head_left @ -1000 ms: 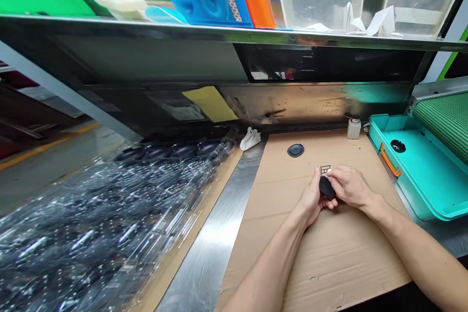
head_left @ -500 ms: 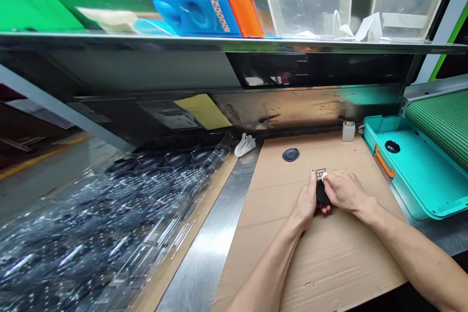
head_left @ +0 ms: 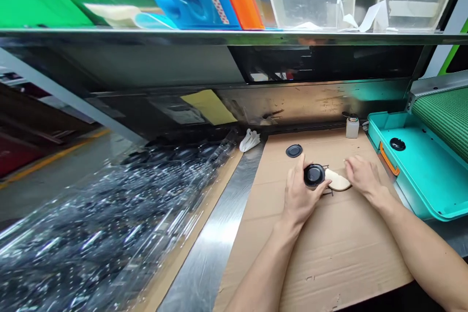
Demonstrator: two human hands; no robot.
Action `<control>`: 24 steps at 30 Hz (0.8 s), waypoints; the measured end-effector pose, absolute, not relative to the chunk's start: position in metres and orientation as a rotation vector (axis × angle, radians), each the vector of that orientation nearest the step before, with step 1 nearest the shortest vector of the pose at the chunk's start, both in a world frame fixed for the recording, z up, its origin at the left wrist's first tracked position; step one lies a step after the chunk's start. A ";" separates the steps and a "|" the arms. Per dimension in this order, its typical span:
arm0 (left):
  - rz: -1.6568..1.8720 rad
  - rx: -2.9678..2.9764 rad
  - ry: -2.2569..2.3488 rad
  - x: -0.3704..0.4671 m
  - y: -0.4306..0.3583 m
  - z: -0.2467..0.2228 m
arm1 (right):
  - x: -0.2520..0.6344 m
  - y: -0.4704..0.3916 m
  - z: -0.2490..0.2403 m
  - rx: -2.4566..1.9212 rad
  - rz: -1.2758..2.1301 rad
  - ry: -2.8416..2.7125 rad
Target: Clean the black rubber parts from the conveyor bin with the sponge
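My left hand (head_left: 302, 192) grips a round black plastic cap (head_left: 314, 175) between thumb and fingers, its recessed face turned up toward me. Just right of the cap, a cream-coloured oval pad (head_left: 338, 180) shows above the cardboard sheet (head_left: 329, 248). Beside the pad's right end is my right hand (head_left: 363, 175), fingers curled in; whatever they may hold is hidden. A second flat black round piece (head_left: 294, 150) lies on the cardboard beyond my left hand. Dark printed marks on the cardboard show partly around the pad.
At right stands a teal tray (head_left: 431, 170) with a black round part (head_left: 397, 144) in it. A small white bottle (head_left: 352, 126) and a crumpled white cloth (head_left: 250, 141) sit at the back. Plastic-wrapped black parts (head_left: 91, 224) fill the left. A metal shelf (head_left: 204, 37) overhangs.
My hands have moved apart. The black cap has turned face up in my left hand, and my right hand has shifted right. The cream pad, mostly hidden before, is now in plain view.
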State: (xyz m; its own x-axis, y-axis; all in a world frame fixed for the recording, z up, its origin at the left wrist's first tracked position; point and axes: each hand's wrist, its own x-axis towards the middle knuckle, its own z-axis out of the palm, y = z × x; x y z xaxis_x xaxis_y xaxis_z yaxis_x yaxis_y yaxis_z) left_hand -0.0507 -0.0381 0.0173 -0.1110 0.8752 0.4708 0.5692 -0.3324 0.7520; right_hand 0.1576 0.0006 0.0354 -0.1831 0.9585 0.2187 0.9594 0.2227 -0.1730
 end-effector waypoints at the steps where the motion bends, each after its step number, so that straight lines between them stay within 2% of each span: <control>1: 1.442 1.887 1.619 -0.050 -0.039 0.018 | 0.162 0.005 0.032 -1.873 -0.023 -2.187; 5: 1.483 1.923 1.622 -0.049 -0.041 0.020 | 0.173 0.017 0.022 -2.003 -0.065 -2.151; 13: 1.459 1.846 1.640 -0.048 -0.040 0.018 | 0.170 0.018 0.015 -1.805 -0.096 -2.099; 18: 1.108 1.761 1.708 -0.068 -0.028 0.013 | 0.169 0.017 0.011 -1.823 -0.021 -2.063; 24: 0.893 1.786 2.253 -0.106 -0.004 -0.005 | 0.167 0.017 0.007 -1.835 0.012 -2.088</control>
